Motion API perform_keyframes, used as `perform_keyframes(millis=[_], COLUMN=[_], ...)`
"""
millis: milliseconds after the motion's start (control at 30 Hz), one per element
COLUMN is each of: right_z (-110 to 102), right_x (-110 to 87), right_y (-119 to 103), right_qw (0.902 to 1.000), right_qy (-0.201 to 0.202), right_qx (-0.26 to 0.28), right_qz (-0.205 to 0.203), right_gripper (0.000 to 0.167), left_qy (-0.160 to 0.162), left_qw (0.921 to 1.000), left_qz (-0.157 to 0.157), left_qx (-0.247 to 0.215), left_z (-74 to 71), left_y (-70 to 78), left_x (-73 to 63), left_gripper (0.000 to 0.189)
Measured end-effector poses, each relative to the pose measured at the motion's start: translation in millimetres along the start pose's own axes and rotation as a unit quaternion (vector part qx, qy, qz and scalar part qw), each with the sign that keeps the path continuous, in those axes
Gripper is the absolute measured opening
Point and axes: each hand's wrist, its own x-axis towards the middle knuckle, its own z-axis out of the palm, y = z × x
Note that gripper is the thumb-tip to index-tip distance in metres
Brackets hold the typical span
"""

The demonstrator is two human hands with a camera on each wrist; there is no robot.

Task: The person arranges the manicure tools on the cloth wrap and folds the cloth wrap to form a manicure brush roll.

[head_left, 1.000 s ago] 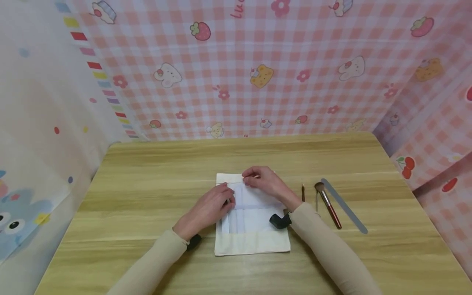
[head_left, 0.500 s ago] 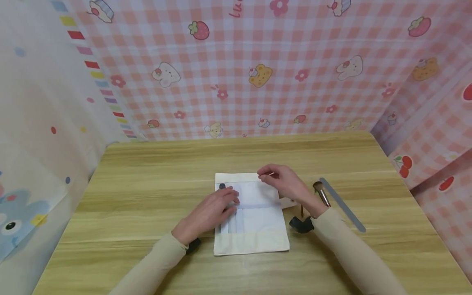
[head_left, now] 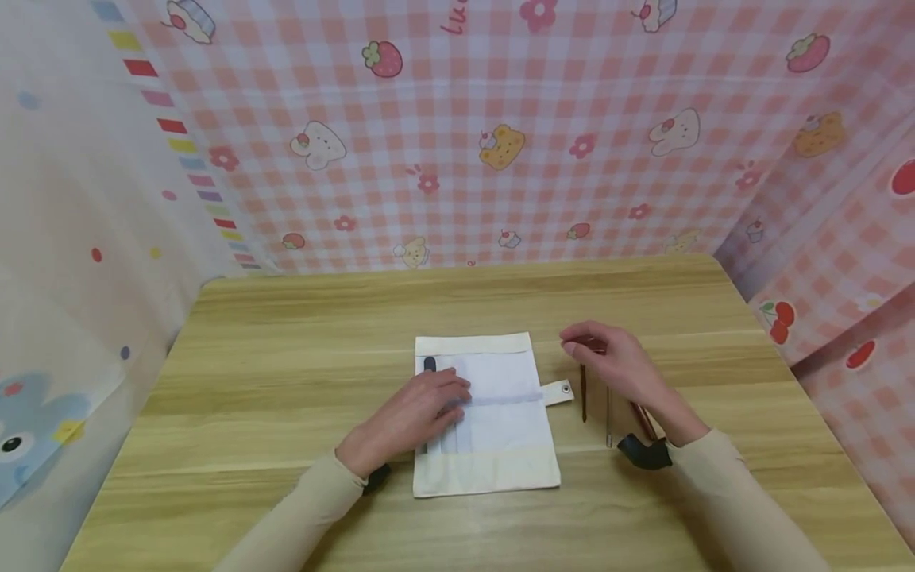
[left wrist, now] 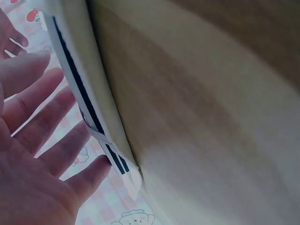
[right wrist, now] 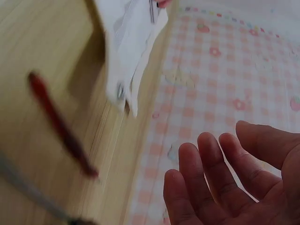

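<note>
My left hand (head_left: 411, 405) rests with extended fingers on the left part of a white cloth tool roll (head_left: 500, 473) lying unrolled on the table. A slim tool with a dark end (head_left: 430, 364) lies in the roll, its middle hidden under that hand. In the left wrist view the fingertips (left wrist: 101, 166) meet the roll near some dark strips. Over the tools to the right hovers my right hand (head_left: 618, 361), loosely bent and holding nothing. Below it lies a thin reddish-brown pen-like tool (head_left: 583, 393), seen blurred in the right wrist view.
A snap strap (head_left: 557, 392) sticks out from the roll's right side. Further right lie a thin metal rod (head_left: 609, 417) and a red-handled makeup brush (head_left: 643, 421), partly covered by the right arm. A checked cloth (head_left: 429, 119) hangs behind the wooden table (head_left: 307, 334).
My right hand has moved right, off the roll and over to the loose tools, uncovering the snap strap. My left hand has shifted slightly right, and the dark tool end now shows.
</note>
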Motion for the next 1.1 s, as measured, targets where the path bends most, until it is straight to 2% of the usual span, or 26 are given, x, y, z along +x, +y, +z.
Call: perform_keyframes(millis=[300,767,933,1100], right_z=[-32.2,-62.0,-65.2,-64.4], right_x=[-24.4,-49.1,-52.3,-53.9], right_y=[19.6,64.2,75.6,83.4], right_qw=[0.9991,0.9977,0.9965,0.9933], right_qy=[0.035,0.017,-0.003,-0.011], right_qx=[-0.016,-0.036,-0.031,-0.053], right_qz=[0.017,0.054,0.077,0.102], right_gripper=[0.031,0.041,0.043,0.046], left_qy=[0.004,-0.005,-0.009,-0.010], left_qw=[0.9997,0.9995,0.9996,0.9998], left_qz=[0.010,0.005,-0.001,-0.006], left_qx=[0.020,0.030,0.027,0.019], left_z=[1.3,2.5,1.7,1.4], left_y=[-0.2,1.2,2.1,3.0], left_x=[0.7,-1.1,-2.5,-1.9], left_gripper=[0.019,0.022,0.024,0.024])
